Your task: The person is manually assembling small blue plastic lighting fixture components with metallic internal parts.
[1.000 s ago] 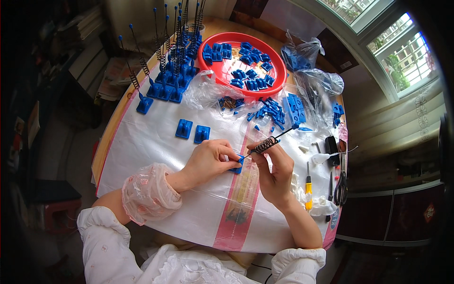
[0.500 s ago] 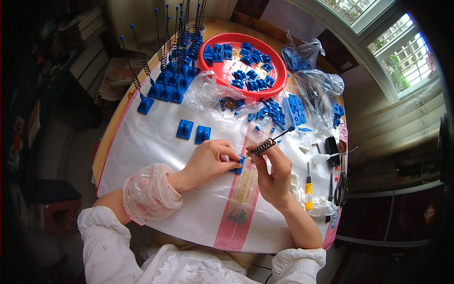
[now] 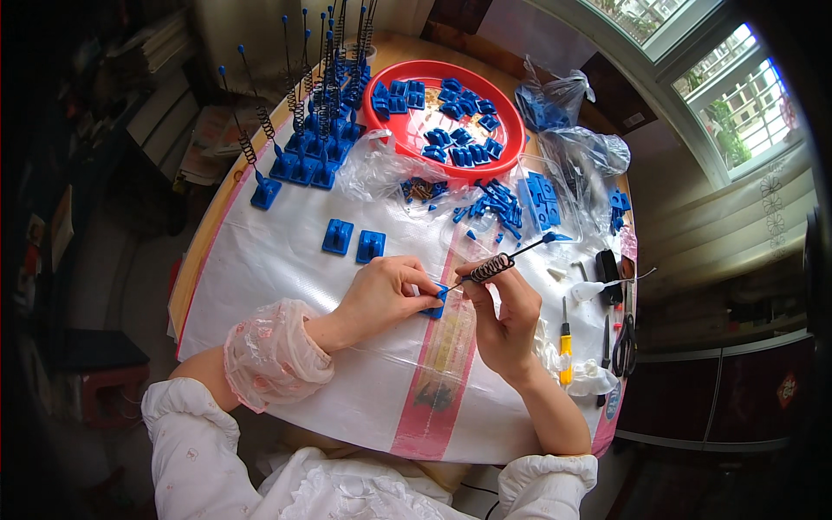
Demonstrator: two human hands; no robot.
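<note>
The left hand (image 3: 390, 295) works midway between the left and right edges of the bench (image 3: 206, 260), its grip pinching a small square blue plastic base (image 3: 439, 307) between thumb and forefinger. The base lies on the white woven sheet (image 3: 286, 269), over its pink-edged printed stripe (image 3: 444, 373). The right hand (image 3: 507, 316), just beside it toward the right edge, has its grip closed around a black coiled-wire rod (image 3: 491, 267) with a blue tip. The rod is tilted, tip toward the far right corner; its lower end reaches the base, though whether it is seated cannot be told. Two loose blue plastic squares (image 3: 371, 246) lie beyond the left hand, toward the far edge. Finished-looking blue stands with upright black springs (image 3: 299, 165) crowd the far left corner. A round red plastic tray (image 3: 520, 147) holding blue parts occupies the far edge, with a heap of slender blue plastic pieces (image 3: 498, 206) just on its near side. Along the right edge lie a yellow-handled screwdriver (image 3: 566, 357) and black-handled scissors (image 3: 624, 348).
</note>
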